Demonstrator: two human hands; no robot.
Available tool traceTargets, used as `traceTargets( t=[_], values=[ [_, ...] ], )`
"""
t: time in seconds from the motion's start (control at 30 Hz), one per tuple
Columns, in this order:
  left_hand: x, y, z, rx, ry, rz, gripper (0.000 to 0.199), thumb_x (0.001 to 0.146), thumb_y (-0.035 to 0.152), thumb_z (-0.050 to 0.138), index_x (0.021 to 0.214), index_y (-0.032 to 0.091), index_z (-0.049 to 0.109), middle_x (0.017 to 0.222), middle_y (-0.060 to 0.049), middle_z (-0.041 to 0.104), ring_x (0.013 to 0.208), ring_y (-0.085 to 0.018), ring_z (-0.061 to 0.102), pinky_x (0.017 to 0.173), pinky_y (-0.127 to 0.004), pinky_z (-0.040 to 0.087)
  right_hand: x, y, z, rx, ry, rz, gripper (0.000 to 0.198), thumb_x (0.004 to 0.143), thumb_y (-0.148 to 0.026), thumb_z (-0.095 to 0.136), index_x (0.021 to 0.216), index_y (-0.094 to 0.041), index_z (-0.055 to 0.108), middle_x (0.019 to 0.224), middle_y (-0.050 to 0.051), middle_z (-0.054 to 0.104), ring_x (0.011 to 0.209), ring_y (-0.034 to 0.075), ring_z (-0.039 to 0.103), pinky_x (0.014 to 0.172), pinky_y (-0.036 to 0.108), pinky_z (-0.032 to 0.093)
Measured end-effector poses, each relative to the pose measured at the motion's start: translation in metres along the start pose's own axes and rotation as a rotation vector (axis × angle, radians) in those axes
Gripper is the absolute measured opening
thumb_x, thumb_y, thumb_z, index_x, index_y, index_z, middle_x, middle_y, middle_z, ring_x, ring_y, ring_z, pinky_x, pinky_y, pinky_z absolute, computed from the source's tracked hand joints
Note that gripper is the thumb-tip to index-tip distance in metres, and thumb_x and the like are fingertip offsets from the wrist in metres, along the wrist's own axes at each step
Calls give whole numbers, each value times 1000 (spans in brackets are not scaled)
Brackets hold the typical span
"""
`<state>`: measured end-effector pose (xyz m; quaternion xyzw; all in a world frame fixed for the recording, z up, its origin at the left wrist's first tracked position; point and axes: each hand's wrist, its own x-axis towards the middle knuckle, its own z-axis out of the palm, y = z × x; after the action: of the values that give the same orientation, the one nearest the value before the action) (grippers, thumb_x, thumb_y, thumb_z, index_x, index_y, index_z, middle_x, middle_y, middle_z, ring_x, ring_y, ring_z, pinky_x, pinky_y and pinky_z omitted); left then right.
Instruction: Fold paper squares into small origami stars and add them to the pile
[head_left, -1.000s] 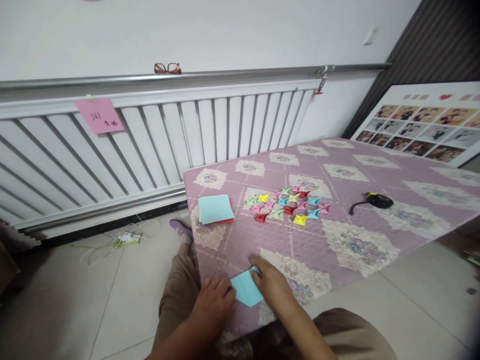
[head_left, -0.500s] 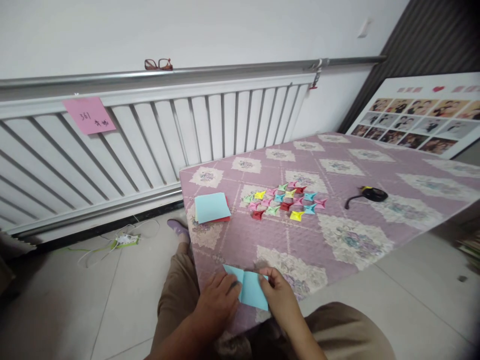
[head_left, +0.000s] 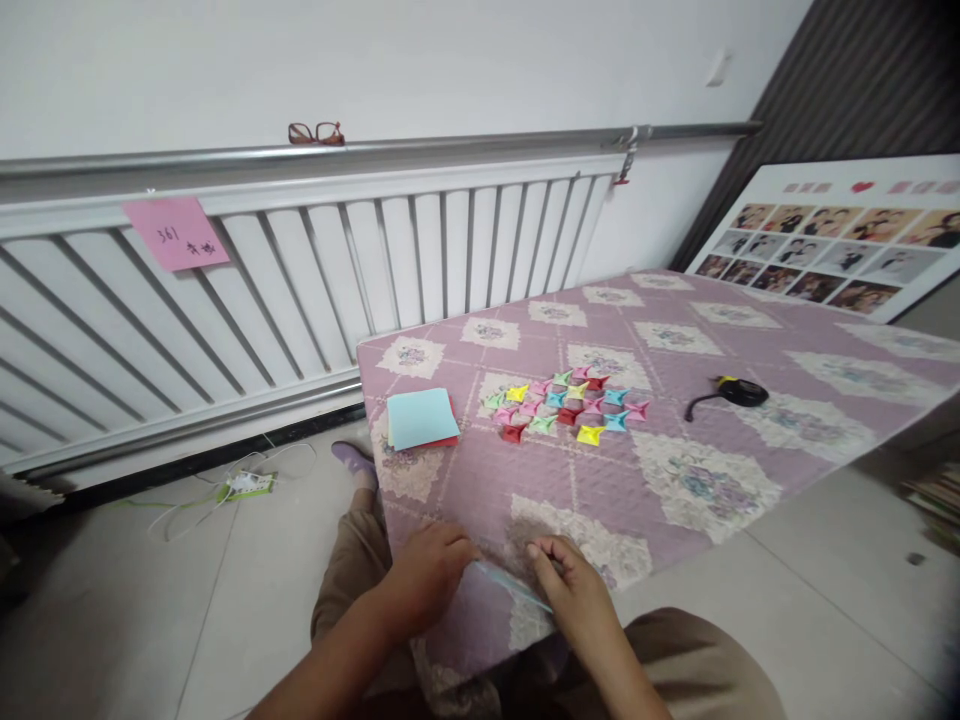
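A light-blue sheet of paper (head_left: 514, 583) is seen almost edge-on between my two hands, above the near corner of the table. My left hand (head_left: 431, 578) is closed on its left end, fingers bent over and partly hiding it. At the other end, my right hand (head_left: 571, 588) is curled with thumb and forefinger together, and the paper's right tip runs against it. How the right fingers grip the sheet is partly hidden. Beyond the hands lie several small folded paper pieces (head_left: 568, 416) in red, yellow, green, pink and blue.
A stack of coloured paper (head_left: 421, 418), blue on top, lies on the left of the patterned tablecloth (head_left: 480, 480). A black object with a short tail (head_left: 742, 392) rests farther right. Behind stand a white radiator (head_left: 450, 250) and a photo board (head_left: 832, 240).
The blue paper, which showed its face with a crease down the middle, has turned nearly edge-on. My left hand has risen slightly and the right has shifted a little to the right.
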<state>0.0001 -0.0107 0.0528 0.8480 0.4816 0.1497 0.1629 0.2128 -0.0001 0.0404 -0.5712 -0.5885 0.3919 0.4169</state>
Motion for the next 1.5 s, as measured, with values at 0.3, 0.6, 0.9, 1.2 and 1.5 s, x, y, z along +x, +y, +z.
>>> traceTargets(
  t=[0.3,0.6,0.9,1.2,1.5],
  values=[
    [22,-9,-49,-202,-419,68,25,80,11,46,95,23,63,94,1,69,84,-16,62,70,-22,44,-2,-20,5,70,-293,29,34,83,-49,50,99,-20,59,83,2,61,75,17,57,68,28,46],
    [68,-22,-27,96,-472,106,30,74,13,55,101,21,68,102,-4,70,90,-20,64,77,-27,48,-25,9,31,121,-349,45,28,85,-31,41,111,-21,46,72,-2,60,63,15,58,60,27,47],
    [100,-6,-19,285,-550,188,30,70,7,59,90,26,72,86,-1,73,75,-19,65,67,-26,48,-12,33,15,-532,-155,-544,35,82,-8,42,107,-24,61,101,8,61,94,22,57,82,39,49],
    [126,13,-14,361,-626,286,26,73,10,60,92,23,72,93,-5,72,80,-22,65,65,-29,47,-14,33,18,-670,-154,-739,27,83,-11,54,107,-21,62,105,8,64,104,25,56,89,42,49],
    [136,0,0,283,-606,307,28,74,11,59,96,26,68,90,1,70,75,-16,61,64,-23,45,-3,42,17,-622,-263,-643,39,75,-13,68,112,-21,61,107,7,65,103,24,58,88,40,49]
  ],
)
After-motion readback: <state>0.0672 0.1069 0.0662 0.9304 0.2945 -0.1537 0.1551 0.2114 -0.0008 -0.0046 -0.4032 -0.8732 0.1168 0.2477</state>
